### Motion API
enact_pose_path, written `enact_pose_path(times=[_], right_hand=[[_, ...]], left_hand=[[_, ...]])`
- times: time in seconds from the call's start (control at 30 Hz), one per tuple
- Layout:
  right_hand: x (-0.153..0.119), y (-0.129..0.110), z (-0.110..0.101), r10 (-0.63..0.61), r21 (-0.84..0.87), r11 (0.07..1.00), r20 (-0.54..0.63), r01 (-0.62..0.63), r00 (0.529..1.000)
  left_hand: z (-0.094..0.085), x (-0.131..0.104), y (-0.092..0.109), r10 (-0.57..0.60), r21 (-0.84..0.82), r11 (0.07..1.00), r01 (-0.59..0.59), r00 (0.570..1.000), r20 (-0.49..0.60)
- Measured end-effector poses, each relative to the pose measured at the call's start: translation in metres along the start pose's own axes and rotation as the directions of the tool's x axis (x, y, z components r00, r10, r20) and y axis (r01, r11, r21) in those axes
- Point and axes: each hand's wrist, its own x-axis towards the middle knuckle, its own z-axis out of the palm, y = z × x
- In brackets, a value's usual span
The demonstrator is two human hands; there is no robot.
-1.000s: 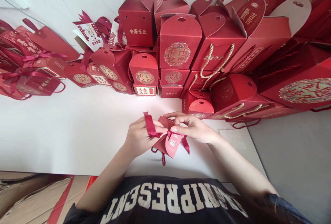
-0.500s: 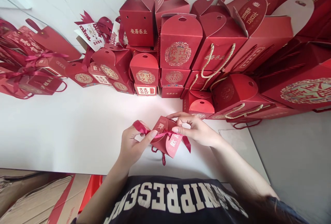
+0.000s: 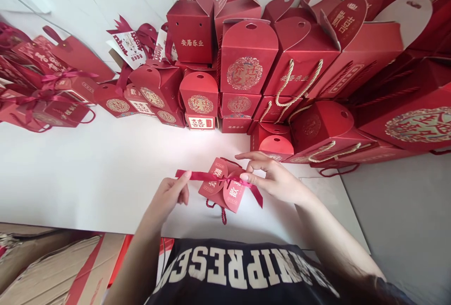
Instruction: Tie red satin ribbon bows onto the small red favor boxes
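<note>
A small red gift box (image 3: 222, 185) with curved flaps and pale lettering sits tilted on the white table, a dark red ribbon (image 3: 207, 175) running across its top. To its left, my left hand (image 3: 172, 191) pinches one ribbon end between thumb and fingers, clear of the box. My right hand (image 3: 269, 176) pinches the ribbon at the box's right side, with the other ribbon end hanging below its fingers. A twisted red cord handle (image 3: 223, 215) lies at the box's near edge, and part of another shows at the far edge.
Red gift boxes (image 3: 249, 51) stand stacked along the back and right of the white table (image 3: 88, 173). Ribbon-tied boxes (image 3: 63, 107) are at the far left. Cardboard (image 3: 52, 267) lies below the table's near left edge.
My left hand has moved left, away from the box, drawing the ribbon end out straight. My right hand stays at the ribbon on the right side.
</note>
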Motion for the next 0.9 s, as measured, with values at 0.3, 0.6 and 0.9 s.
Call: enact_pose_path(times=[0.3, 0.6, 0.9], right_hand=[[0.000, -0.012, 0.005, -0.113, -0.046, 0.993, -0.023, 0.112, 0.993], [0.004, -0.024, 0.009, 0.031, 0.066, 0.997, 0.084, -0.037, 0.996], [0.002, -0.031, 0.003, -0.012, -0.055, 0.998, 0.095, 0.018, 0.995]], left_hand=[[-0.015, 0.005, 0.035, 0.439, 0.440, 0.817, -0.373, 0.897, -0.054], [0.005, 0.021, 0.053, 0.260, 0.251, 0.912, -0.323, 0.932, 0.254], [0.002, 0.005, 0.066, 0.309, 0.120, 0.927, -0.355, 0.905, 0.292]])
